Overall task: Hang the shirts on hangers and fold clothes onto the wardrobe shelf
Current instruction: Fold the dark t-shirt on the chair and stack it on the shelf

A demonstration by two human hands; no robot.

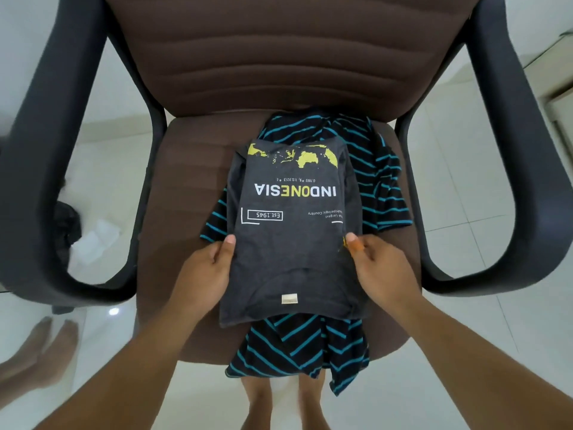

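Folded grey tee (291, 243) lies atop striped shirt (366, 169) on chair (192, 169) seat. Left hand (207, 268) pinches tee's left edge, right hand (375, 265) its right edge; thumbs on top.

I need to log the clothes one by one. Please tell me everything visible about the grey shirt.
The grey shirt is dark soft knit, folded into a tall rectangle. Its print faces up, upside down to the camera: a yellow map, INDONESIA, Est.1945. A small pale label sits near its near edge. It lies on a striped shirt on the chair seat. The left hand and right hand pinch its side edges.
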